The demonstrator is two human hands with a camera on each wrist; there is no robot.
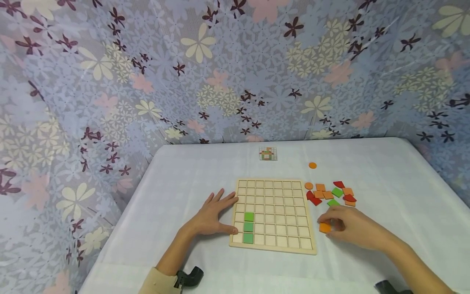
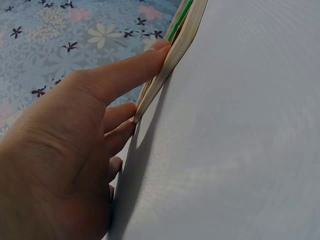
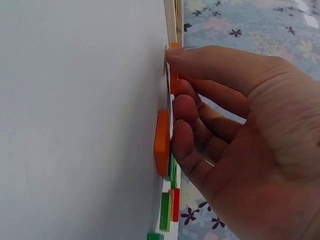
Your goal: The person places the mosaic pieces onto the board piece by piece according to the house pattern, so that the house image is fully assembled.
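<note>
A wooden grid board point(image 1: 275, 248) lies on the table, with three green square tiles point(image 1: 248, 227) stacked in its second column from the left, at the near end. My left hand point(image 1: 210, 217) spreads its fingers against the board's left edge; the thumb point(image 2: 145, 62) rests on the rim. To the right of the board, my right hand point(image 1: 358, 229) pinches an orange square tile point(image 1: 324, 228) between thumb and fingers, close to the tabletop. In the right wrist view, that orange tile point(image 3: 174, 75) shows partly behind the thumb.
Beyond my right hand lie loose orange tiles point(image 1: 320, 187), red pieces point(image 1: 338, 184) and green tiles point(image 1: 337, 192). An orange disc point(image 1: 312, 165) sits farther back. A small pattern card point(image 1: 268, 154) lies near the table's far edge, before a flowered curtain point(image 1: 227, 81).
</note>
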